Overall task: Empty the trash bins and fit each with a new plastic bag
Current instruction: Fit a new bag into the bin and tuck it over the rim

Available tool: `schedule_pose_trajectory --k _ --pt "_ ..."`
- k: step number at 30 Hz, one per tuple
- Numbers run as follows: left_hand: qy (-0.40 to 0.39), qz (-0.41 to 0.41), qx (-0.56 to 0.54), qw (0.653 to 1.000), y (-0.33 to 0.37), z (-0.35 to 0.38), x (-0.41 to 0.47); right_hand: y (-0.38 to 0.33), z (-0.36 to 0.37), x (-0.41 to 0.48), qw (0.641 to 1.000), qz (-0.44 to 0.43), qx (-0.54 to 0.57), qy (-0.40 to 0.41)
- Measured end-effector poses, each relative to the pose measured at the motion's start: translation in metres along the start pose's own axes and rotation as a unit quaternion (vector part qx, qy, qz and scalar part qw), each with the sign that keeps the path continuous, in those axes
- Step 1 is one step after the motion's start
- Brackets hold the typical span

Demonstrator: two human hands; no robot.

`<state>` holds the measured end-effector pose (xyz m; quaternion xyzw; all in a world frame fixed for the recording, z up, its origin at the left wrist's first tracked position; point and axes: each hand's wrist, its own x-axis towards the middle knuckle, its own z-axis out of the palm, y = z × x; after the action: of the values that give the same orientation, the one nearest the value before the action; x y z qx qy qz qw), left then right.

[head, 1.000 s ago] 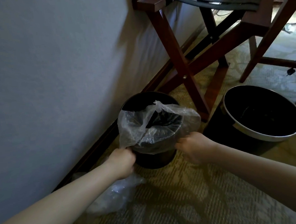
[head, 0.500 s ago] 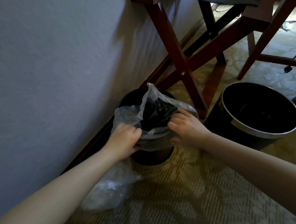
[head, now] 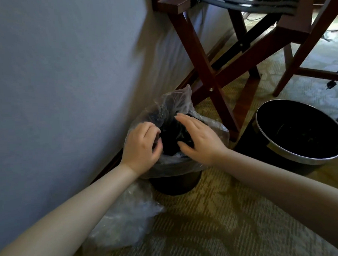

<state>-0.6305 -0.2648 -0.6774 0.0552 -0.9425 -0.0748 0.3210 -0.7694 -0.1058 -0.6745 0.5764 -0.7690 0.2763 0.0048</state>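
Two bins sit on the patterned carpet (head: 208, 223) in my feed. The small dark bin (head: 175, 184) stands close to the grey wall (head: 53, 75), just in front of the crossed legs of a wooden folding stand (head: 200, 63). A clear bag (head: 174, 100) is draped over its mouth. The film covers the near rim and the right side, while the far edge stands up in a loose peak above the opening.

I see the left hand (head: 141, 147) at the near left of the rim, knuckles up, its fingers curled in and bunching the film at the edge of the mouth. The right hand (head: 199, 140) lies over the right side of the opening with fingers straight and slightly spread, palm down on the plastic and gripping nothing. The two hands are near each other but apart, with the dark inside of the bin between them.

The larger bin (head: 293, 117), with a metal rim, stands to the right, well apart from the hands and with no liner showing. A crumpled clear bag (head: 126, 218) lies on the carpet beside the small bin's base, partly under the left forearm.
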Motion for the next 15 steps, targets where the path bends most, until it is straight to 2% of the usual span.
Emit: schedule_pose_trajectory --k 3,5,7,9,13,15 --pt "0.011 -0.042 0.022 0.999 -0.004 0.002 0.015 -0.011 0.010 0.025 0.992 -0.018 -0.049 0.113" --pt "0.006 -0.067 0.052 0.996 -0.009 0.004 0.023 -0.009 0.011 0.042 0.984 0.000 -0.104 0.145" --pt "-0.015 -0.086 0.082 0.993 -0.015 0.008 0.029 -0.004 0.011 0.058 0.981 0.028 -0.155 0.115" --pt "-0.056 -0.100 0.100 0.988 -0.022 0.012 0.035 0.002 0.013 0.071 0.981 0.053 -0.177 0.051" --pt "-0.162 -0.162 0.117 0.966 -0.035 0.022 0.042 0.015 0.020 0.095 0.979 0.090 -0.176 -0.040" --pt "-0.196 -0.197 0.083 0.957 -0.043 0.027 0.046 0.022 0.019 0.103 0.979 0.122 -0.148 -0.073"
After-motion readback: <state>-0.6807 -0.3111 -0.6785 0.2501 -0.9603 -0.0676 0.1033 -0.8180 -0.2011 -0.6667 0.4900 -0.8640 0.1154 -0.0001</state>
